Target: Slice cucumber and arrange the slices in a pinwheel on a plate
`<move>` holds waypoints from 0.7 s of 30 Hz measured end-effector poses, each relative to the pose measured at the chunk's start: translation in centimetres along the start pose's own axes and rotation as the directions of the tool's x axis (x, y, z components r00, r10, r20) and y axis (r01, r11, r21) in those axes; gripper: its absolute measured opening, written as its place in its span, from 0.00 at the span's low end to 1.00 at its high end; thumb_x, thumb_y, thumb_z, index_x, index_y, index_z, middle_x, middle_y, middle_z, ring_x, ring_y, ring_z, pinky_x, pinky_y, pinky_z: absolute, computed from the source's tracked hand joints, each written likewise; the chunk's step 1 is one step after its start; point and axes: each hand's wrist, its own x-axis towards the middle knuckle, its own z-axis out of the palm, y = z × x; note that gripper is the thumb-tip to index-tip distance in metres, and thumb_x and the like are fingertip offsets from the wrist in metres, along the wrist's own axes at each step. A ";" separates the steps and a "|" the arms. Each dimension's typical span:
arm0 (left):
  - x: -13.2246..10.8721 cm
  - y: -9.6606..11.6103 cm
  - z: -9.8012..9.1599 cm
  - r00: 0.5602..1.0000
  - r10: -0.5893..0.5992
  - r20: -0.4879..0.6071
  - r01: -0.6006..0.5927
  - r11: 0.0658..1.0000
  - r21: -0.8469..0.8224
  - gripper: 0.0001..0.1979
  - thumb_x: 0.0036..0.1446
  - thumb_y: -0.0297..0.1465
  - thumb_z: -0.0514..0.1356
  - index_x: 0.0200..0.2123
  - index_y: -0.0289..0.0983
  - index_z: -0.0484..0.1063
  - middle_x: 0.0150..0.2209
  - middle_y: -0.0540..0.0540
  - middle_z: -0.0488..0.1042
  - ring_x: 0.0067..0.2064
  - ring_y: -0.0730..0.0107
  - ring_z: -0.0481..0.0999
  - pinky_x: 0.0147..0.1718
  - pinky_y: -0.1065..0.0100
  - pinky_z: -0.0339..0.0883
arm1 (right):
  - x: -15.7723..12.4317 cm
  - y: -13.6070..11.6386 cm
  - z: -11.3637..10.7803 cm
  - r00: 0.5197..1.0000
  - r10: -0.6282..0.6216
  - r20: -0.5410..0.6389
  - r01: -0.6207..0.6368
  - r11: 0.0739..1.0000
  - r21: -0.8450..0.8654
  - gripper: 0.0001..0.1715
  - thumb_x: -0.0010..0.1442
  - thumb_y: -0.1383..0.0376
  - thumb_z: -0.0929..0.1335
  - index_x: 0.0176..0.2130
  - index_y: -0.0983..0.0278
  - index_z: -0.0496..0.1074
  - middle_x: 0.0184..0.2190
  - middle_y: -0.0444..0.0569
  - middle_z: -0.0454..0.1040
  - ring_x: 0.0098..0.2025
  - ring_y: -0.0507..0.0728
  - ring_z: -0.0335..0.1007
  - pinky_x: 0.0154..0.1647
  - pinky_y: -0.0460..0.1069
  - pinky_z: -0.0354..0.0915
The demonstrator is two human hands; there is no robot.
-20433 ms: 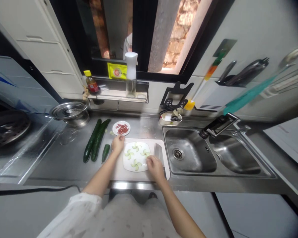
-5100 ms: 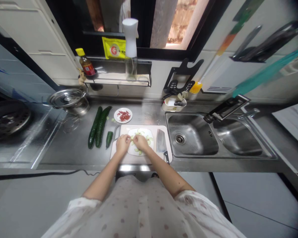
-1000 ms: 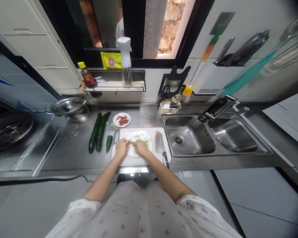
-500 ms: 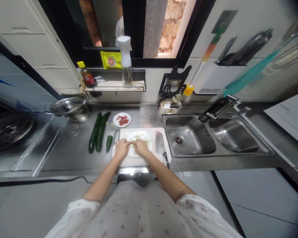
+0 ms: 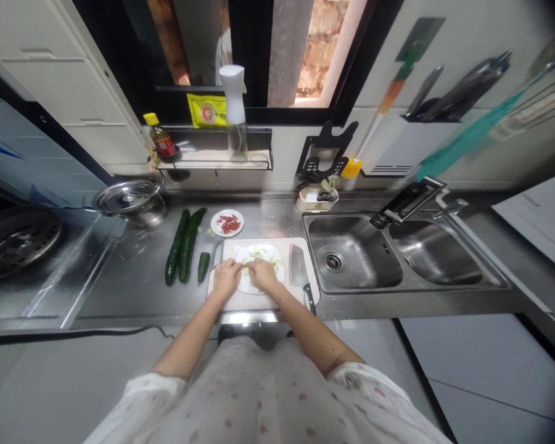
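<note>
Over the white plate (image 5: 242, 285), my left hand (image 5: 226, 277) and my right hand (image 5: 263, 275) are closed, their fingertips meeting at a small pale-green cucumber slice (image 5: 245, 266). The fingers partly cover that slice. Thin cucumber slices (image 5: 259, 251) lie in curved clusters on the plate, some hidden by my hands. Under the plate is a white cutting board (image 5: 235, 303). A kitchen knife (image 5: 298, 266) with a black handle rests flat on the board's right side. Left of the board lie a cut cucumber piece (image 5: 203, 267) and two whole cucumbers (image 5: 184, 246).
Behind the board stands a small plate (image 5: 214, 229) of chopped red bits (image 5: 229, 222). A lidded steel pot (image 5: 143, 206) is at the back left, near a stove (image 5: 18, 246). To the right is a double sink (image 5: 361, 246); a shelf (image 5: 203, 163) holds bottles.
</note>
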 end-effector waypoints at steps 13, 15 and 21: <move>0.2 0.0 0.0 0.999 0.026 0.028 -0.026 1.000 0.004 0.15 0.60 0.29 0.53 0.46 0.44 0.76 0.40 0.43 0.69 0.45 0.60 0.67 0.43 0.62 0.57 | -0.1 0.2 0.5 1.000 -0.010 0.008 0.010 1.000 -0.024 0.22 0.65 0.66 0.57 0.51 0.59 0.72 0.42 0.54 0.73 0.42 0.58 0.69 0.42 0.49 0.58; 0.1 0.0 0.1 1.000 0.024 0.008 -0.024 1.000 -0.008 0.15 0.60 0.29 0.52 0.46 0.43 0.75 0.40 0.43 0.69 0.45 0.60 0.67 0.43 0.63 0.57 | -0.2 0.2 0.3 1.000 -0.006 0.007 0.006 1.000 -0.013 0.21 0.65 0.66 0.57 0.51 0.60 0.72 0.43 0.54 0.73 0.43 0.58 0.69 0.42 0.49 0.58; 0.0 -0.1 0.1 0.998 0.056 -0.002 -0.056 0.998 -0.015 0.16 0.58 0.28 0.53 0.46 0.43 0.75 0.39 0.43 0.69 0.44 0.60 0.67 0.43 0.62 0.56 | -0.3 0.3 -0.1 0.999 0.033 -0.033 -0.032 0.999 0.020 0.19 0.65 0.67 0.57 0.47 0.63 0.73 0.43 0.55 0.73 0.44 0.58 0.68 0.42 0.48 0.58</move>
